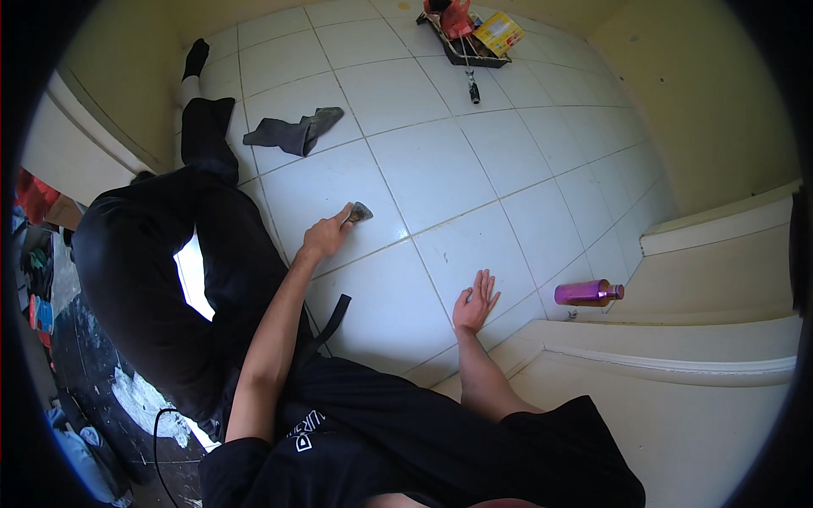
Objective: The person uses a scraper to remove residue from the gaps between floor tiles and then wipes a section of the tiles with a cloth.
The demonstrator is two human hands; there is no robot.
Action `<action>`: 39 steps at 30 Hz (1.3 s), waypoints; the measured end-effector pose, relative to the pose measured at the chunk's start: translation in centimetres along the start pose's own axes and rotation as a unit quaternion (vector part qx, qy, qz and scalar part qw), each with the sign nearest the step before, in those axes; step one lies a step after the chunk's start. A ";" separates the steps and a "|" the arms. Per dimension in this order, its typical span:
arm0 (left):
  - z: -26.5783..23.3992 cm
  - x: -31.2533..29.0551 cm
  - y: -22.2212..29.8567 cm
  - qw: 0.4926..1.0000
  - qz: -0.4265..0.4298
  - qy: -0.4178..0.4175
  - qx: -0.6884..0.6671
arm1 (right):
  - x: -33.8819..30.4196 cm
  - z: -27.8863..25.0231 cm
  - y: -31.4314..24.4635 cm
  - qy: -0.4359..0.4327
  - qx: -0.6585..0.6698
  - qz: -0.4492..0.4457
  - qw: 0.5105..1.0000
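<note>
My left hand (326, 234) is closed around the handle of a small scraper (361, 212) with a flat, stained blade. The blade rests on or just over the white tiled floor (432, 169); I cannot tell whether it touches. To the right and nearer to me, my right hand (476, 305) lies flat on the tiles with its fingers stretched out and nothing in it. A crumpled dark grey cloth (295, 134) lies beyond the scraper, to its left.
A black tray (478, 61) at the back holds a red plastic bag (456, 19) and a yellow box (499, 34). Right of me, a shiny purple bottle (583, 294) lies beside a door frame. My outstretched legs (212, 229) cover the left side.
</note>
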State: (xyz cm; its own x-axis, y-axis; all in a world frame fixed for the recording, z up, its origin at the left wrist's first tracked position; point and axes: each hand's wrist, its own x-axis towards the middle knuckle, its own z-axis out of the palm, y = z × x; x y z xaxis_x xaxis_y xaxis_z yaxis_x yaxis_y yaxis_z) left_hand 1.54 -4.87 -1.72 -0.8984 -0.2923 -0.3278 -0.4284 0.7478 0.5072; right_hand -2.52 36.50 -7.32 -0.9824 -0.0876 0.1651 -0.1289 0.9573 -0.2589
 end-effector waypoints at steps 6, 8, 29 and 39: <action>0.1 0.2 -0.2 1.000 -0.007 -0.002 -0.007 | 0.0 0.0 0.0 0.004 -0.003 -0.002 1.000; 0.0 0.2 -0.1 1.000 -0.011 -0.004 -0.012 | 0.0 0.0 0.0 0.005 0.000 -0.003 1.000; -0.7 -0.2 0.6 0.999 -0.037 -0.021 -0.020 | 0.0 0.1 0.0 0.009 0.005 -0.002 1.000; -0.9 -0.4 1.0 0.999 -0.043 -0.019 0.007 | 0.0 0.1 0.0 0.010 0.008 -0.004 1.000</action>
State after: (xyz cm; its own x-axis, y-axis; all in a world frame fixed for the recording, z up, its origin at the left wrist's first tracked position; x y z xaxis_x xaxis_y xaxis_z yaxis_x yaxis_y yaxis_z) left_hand 1.34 -4.52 -0.36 -0.8544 -0.3326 -0.3992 -0.5014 0.7295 0.4653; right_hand -2.55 36.47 -7.39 -0.9784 -0.0893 0.1865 -0.1389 0.9520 -0.2728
